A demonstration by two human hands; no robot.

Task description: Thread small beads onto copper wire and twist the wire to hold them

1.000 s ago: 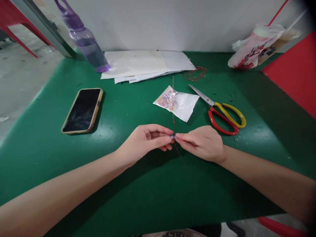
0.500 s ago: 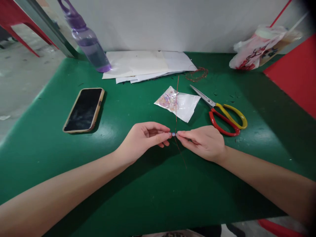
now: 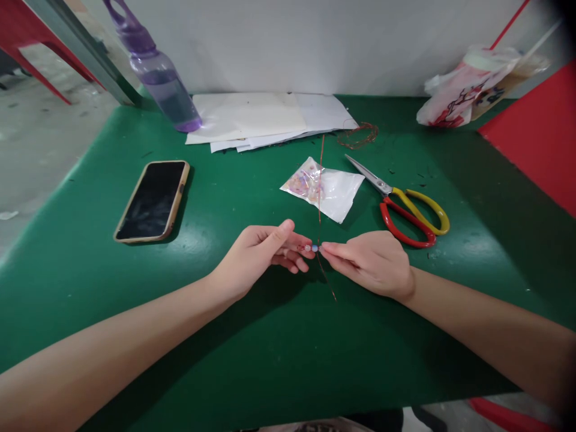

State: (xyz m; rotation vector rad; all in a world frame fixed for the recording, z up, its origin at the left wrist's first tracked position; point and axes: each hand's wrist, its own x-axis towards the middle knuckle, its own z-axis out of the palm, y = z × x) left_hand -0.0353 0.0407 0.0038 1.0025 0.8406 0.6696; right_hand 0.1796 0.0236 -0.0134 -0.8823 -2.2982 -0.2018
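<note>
Between my hands is a short row of small beads (image 3: 315, 248), one of them blue, with thin copper-coloured wire (image 3: 320, 198) running through or around it. One end of the wire rises toward the bead packet and the other slants down toward me. My right hand (image 3: 369, 261) pinches the right end of the row between thumb and fingertips. My left hand (image 3: 265, 252) has its thumb lifted away, and the left beads rest against its extended fingers. Just beyond lies a clear and white packet (image 3: 344, 191) with small coloured pieces inside.
Scissors (image 3: 387, 191) with red and yellow handles lie right of the packet. A wire coil (image 3: 360, 137) sits near white papers (image 3: 252, 117). On the left are a phone (image 3: 153, 201) and a purple water bottle (image 3: 164, 84). Bagged drink cups (image 3: 472, 87) stand back right on the green table (image 3: 270, 360).
My left thumb has lifted off the beads and the left fingers have opened, so more beads show. My right hand keeps its pinch almost in place.
</note>
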